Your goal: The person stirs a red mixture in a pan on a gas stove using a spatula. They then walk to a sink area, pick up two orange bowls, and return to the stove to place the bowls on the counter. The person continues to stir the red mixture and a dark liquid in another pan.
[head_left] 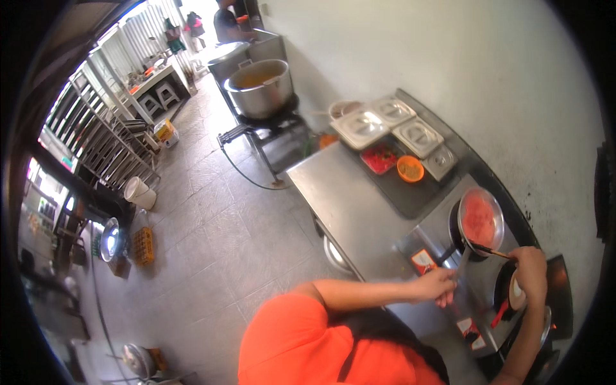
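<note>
A round metal pan (500,215) with red sauce (479,219) sits on the stove (471,292) at the right. My left hand (435,286) is closed at the near end of the pan's grey handle (462,262). In my right hand (531,268) is a thin utensil (493,251) with a light brown handle; its dark end reaches the pan's near rim, and its exact kind is unclear. Below that hand a smaller pan with a red handle (500,313) rests on the stove, partly hidden by my right wrist.
Lidded steel containers (363,128), a red-filled tray (379,158) and an orange bowl (410,169) stand on the steel counter (340,186). Beyond are a large pot (260,96) on a burner stand and a person (226,25). A white bucket (139,192) and yellow crate (143,246) are on the floor.
</note>
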### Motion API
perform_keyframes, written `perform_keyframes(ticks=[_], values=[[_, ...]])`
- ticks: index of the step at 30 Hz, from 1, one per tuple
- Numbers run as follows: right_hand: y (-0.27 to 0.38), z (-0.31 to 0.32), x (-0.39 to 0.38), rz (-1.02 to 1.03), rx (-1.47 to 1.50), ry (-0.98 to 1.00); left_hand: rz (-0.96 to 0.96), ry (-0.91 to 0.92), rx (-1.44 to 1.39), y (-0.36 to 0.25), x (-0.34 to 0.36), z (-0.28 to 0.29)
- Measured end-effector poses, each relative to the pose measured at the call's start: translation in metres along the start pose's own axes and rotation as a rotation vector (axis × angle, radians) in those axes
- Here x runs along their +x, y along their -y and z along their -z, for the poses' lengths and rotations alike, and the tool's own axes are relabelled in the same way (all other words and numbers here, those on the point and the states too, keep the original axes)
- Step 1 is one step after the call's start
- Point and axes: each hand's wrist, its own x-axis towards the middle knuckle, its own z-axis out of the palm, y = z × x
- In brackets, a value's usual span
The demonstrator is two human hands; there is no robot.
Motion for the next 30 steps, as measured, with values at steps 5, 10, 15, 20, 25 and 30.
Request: perform_keyframes(ticks=[5,10,15,20,25,30], values=[[-0.015,-0.045,0.057,-0.052,0.092,-0.169,0.042,0.029,-0.011,-0.008,-0.001,0.001],[0.003,0.018,0.045,0.032,-0.124,-0.100,-0.063,-0.051,0.070,-0.001,0.008,0.019],[0.001,-0.035,0.060,-0.081,-0.516,-0.108,-0.010,-0.053,0.049,-0.012,0.004,-0.002],[-0.012,-0.071,0.079,-0.032,-0.519,-0.393,0.112,-0.025,0.073,-0.036,-0.007,-0.005],[-0.021,-0.067,0.096,0.282,-0.520,-0.614,0.169,0.075,0.129,-0.040,-0.003,0.023],[-0.014,-0.017,0.075,0.063,-0.453,-0.273,0.161,0.009,0.167,-0.043,0.005,0.028]])
